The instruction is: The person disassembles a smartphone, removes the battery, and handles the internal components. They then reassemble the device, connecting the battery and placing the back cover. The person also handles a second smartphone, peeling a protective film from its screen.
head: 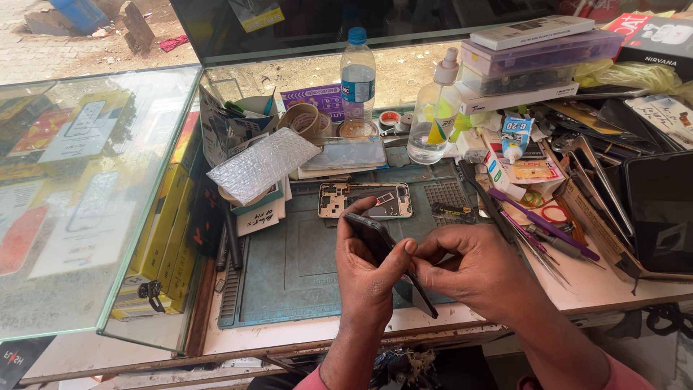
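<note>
My left hand (367,278) grips a dark phone screen panel (372,235) on edge over the blue-grey work mat (289,267). My right hand (473,271) pinches the same panel's side near its lower end, thumb and fingers closed against it. Just beyond the hands lies an opened phone frame (365,200) with its inner parts showing, flat on the mat.
A clear spray bottle (434,115), a water bottle (358,72), tape rolls (304,119), bubble wrap (261,165), tweezers and purple tools (541,227) crowd the bench. Dark phone screens (660,209) lie at right. A glass display case (86,188) stands at left.
</note>
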